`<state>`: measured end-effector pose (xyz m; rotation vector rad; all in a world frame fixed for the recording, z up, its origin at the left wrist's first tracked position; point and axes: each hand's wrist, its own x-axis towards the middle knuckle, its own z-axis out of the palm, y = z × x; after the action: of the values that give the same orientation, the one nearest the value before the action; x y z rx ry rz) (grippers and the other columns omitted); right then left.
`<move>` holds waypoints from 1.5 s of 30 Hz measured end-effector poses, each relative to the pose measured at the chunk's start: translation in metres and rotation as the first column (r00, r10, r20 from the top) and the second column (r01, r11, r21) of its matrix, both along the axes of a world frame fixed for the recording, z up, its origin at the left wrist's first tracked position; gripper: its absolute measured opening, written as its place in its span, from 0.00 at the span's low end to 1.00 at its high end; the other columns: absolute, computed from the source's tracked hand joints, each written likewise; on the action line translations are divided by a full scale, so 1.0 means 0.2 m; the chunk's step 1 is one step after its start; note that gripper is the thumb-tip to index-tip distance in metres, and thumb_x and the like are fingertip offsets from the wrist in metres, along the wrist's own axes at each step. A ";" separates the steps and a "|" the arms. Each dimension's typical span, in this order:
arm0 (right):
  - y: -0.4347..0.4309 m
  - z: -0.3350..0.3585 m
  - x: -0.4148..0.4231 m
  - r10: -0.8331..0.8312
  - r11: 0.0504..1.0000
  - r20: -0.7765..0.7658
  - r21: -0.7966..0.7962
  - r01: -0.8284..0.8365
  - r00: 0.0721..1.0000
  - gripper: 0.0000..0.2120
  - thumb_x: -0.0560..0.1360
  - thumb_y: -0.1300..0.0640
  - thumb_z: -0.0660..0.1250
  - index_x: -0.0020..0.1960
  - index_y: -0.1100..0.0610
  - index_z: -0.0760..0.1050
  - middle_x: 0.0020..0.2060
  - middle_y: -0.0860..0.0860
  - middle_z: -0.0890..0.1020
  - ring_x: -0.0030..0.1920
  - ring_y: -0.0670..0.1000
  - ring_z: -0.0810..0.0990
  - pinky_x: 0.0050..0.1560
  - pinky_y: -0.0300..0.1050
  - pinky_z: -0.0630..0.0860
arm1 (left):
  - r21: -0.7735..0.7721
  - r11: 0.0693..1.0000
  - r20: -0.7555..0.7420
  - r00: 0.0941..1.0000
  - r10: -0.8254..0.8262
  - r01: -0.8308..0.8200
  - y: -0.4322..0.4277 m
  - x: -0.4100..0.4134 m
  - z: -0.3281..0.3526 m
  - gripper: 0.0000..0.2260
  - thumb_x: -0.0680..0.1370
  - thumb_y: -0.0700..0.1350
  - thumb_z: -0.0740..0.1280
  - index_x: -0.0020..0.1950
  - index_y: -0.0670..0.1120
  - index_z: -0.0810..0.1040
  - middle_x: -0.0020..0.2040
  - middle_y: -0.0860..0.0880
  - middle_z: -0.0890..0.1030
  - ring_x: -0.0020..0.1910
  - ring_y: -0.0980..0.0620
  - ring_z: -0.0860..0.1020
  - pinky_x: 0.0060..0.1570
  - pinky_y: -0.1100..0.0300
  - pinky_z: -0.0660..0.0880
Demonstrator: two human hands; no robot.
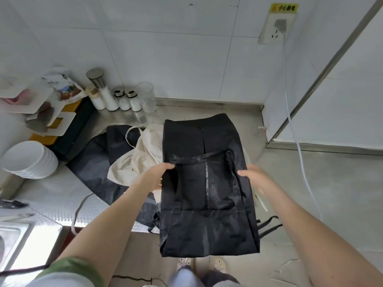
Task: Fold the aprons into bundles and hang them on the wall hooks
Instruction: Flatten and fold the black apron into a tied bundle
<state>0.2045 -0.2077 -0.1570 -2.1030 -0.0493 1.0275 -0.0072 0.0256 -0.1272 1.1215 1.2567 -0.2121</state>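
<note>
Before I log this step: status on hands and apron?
Left hand, right hand grip black apron by its sides. Folded lengthwise, overhanging counter. Cream apron, dark apron heaped alongside.

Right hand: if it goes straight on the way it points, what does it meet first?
The folded black fabric apron itself: the right hand grips its right edge and points up-left across it. Depth is unclear, so it may slide over the cloth.

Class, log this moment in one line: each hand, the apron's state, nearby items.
left hand grips black apron left edge | right hand holds right edge | folded narrow, not bundled | cream cloth lies on counter
</note>
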 end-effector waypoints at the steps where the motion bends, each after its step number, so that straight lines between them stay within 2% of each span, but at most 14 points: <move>1: 0.02 0.00 0.01 -0.049 0.997 0.006 0.056 0.048 0.999 0.11 0.75 0.59 0.69 0.56 0.60 0.77 0.52 0.56 0.82 0.51 0.55 0.80 0.46 0.46 0.75 | 0.042 0.998 0.037 0.998 0.049 -0.051 0.02 0.02 0.00 0.14 0.77 0.49 0.68 0.59 0.43 0.75 0.50 0.46 0.79 0.47 0.46 0.78 0.51 0.53 0.76; 4: 0.09 0.05 0.03 -0.134 0.967 -0.040 0.214 0.139 0.990 0.14 0.75 0.57 0.70 0.58 0.61 0.75 0.48 0.56 0.82 0.43 0.54 0.80 0.41 0.45 0.74 | 0.094 0.992 0.086 0.994 0.071 -0.079 0.04 0.06 0.01 0.16 0.75 0.51 0.72 0.58 0.44 0.77 0.52 0.46 0.81 0.47 0.47 0.80 0.46 0.54 0.78; 7: 0.17 0.11 0.04 -0.037 0.970 -0.079 0.237 0.055 0.996 0.12 0.76 0.56 0.68 0.58 0.60 0.76 0.44 0.56 0.81 0.33 0.53 0.78 0.34 0.44 0.75 | 0.114 0.993 0.094 0.995 0.025 -0.035 0.05 0.13 0.03 0.17 0.74 0.50 0.72 0.59 0.44 0.76 0.53 0.46 0.82 0.51 0.46 0.80 0.50 0.53 0.79; 12: 0.25 0.12 0.04 0.111 0.986 -0.017 0.125 -0.108 0.994 0.12 0.77 0.66 0.62 0.60 0.58 0.73 0.46 0.56 0.80 0.38 0.54 0.77 0.38 0.45 0.74 | 0.309 0.946 -0.035 0.995 -0.091 0.097 0.01 0.22 0.05 0.03 0.79 0.42 0.63 0.48 0.43 0.71 0.44 0.45 0.75 0.40 0.48 0.73 0.38 0.58 0.71; 16: 0.26 0.12 0.06 0.099 0.991 0.018 0.090 -0.100 0.995 0.23 0.73 0.70 0.56 0.64 0.52 0.70 0.46 0.53 0.77 0.41 0.52 0.74 0.36 0.41 0.68 | 0.460 0.835 -0.218 0.950 -0.223 0.302 0.05 0.20 0.05 0.08 0.77 0.36 0.57 0.53 0.40 0.72 0.49 0.43 0.73 0.51 0.43 0.74 0.48 0.58 0.69; 19: 0.26 0.10 0.10 0.099 0.994 -0.009 0.053 -0.099 0.995 0.20 0.74 0.67 0.58 0.64 0.56 0.71 0.50 0.54 0.76 0.43 0.52 0.73 0.37 0.42 0.67 | 0.292 0.935 -0.192 0.970 -0.150 0.202 0.12 0.19 0.06 0.10 0.75 0.38 0.62 0.56 0.39 0.73 0.51 0.42 0.74 0.48 0.44 0.74 0.46 0.56 0.73; 23: 0.30 0.08 0.17 -0.036 0.988 -0.092 0.144 0.049 0.995 0.16 0.75 0.59 0.65 0.62 0.57 0.73 0.58 0.54 0.80 0.56 0.56 0.79 0.60 0.50 0.74 | 0.120 0.992 -0.008 0.999 0.050 -0.048 0.23 0.22 0.05 0.16 0.77 0.44 0.68 0.62 0.41 0.74 0.49 0.45 0.78 0.43 0.48 0.78 0.38 0.58 0.75; 27: 0.39 0.03 0.32 -0.120 0.963 -0.155 0.221 0.153 0.981 0.23 0.71 0.48 0.71 0.63 0.55 0.73 0.58 0.51 0.80 0.57 0.54 0.79 0.62 0.52 0.74 | 0.070 0.990 0.088 0.989 0.116 -0.122 0.36 0.32 0.02 0.18 0.77 0.47 0.70 0.63 0.40 0.74 0.52 0.45 0.79 0.47 0.47 0.79 0.42 0.55 0.76; 32: 0.52 0.02 0.46 -0.036 0.967 -0.255 0.236 0.099 0.966 0.33 0.63 0.40 0.77 0.63 0.54 0.75 0.59 0.50 0.80 0.61 0.54 0.78 0.67 0.55 0.71 | -0.023 0.997 0.101 0.992 0.076 -0.074 0.46 0.44 0.01 0.17 0.77 0.48 0.70 0.61 0.41 0.77 0.54 0.42 0.82 0.50 0.44 0.80 0.52 0.51 0.77; 35: 0.55 0.05 0.50 -0.010 0.974 -0.225 0.217 0.061 0.974 0.25 0.68 0.46 0.75 0.61 0.55 0.77 0.57 0.52 0.82 0.57 0.54 0.80 0.65 0.53 0.72 | 0.047 0.996 0.060 0.996 0.069 -0.072 0.47 0.49 0.01 0.14 0.78 0.47 0.67 0.61 0.41 0.76 0.53 0.41 0.81 0.50 0.42 0.79 0.51 0.49 0.77; 37: 0.56 0.08 0.50 -0.029 0.962 -0.160 0.265 0.072 0.987 0.16 0.76 0.59 0.68 0.63 0.57 0.75 0.56 0.54 0.82 0.53 0.55 0.81 0.55 0.49 0.77 | 0.138 0.988 0.079 0.995 0.055 -0.065 0.48 0.51 -0.02 0.13 0.80 0.43 0.65 0.64 0.42 0.75 0.56 0.41 0.80 0.55 0.41 0.78 0.55 0.48 0.76; 39: 0.57 0.11 0.51 -0.033 0.938 -0.123 0.340 0.074 0.992 0.16 0.77 0.66 0.63 0.64 0.57 0.73 0.56 0.55 0.81 0.49 0.54 0.81 0.45 0.46 0.78 | 0.180 0.981 0.156 0.987 0.046 -0.074 0.50 0.53 -0.04 0.13 0.80 0.38 0.62 0.64 0.44 0.76 0.53 0.43 0.80 0.53 0.42 0.78 0.53 0.49 0.76; 42: 0.59 0.17 0.54 0.013 0.851 -0.210 0.516 0.100 0.978 0.14 0.78 0.64 0.63 0.63 0.59 0.74 0.55 0.57 0.81 0.53 0.56 0.81 0.48 0.47 0.78 | 0.086 0.991 0.315 0.946 0.071 -0.103 0.54 0.55 0.00 0.13 0.79 0.37 0.62 0.61 0.47 0.78 0.53 0.43 0.82 0.52 0.43 0.79 0.53 0.51 0.77; 45: 0.63 0.21 0.58 0.002 0.822 -0.297 0.544 0.167 0.955 0.13 0.76 0.55 0.67 0.60 0.59 0.78 0.54 0.55 0.83 0.54 0.55 0.82 0.56 0.50 0.77 | -0.046 0.996 0.353 0.931 0.089 -0.077 0.59 0.56 0.06 0.13 0.76 0.45 0.70 0.58 0.43 0.80 0.54 0.43 0.83 0.54 0.44 0.81 0.58 0.50 0.76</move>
<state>0.3202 -0.0824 -0.1153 -1.3929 -0.1039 1.0923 0.1050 0.1443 -0.1161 1.0237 0.9713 0.0359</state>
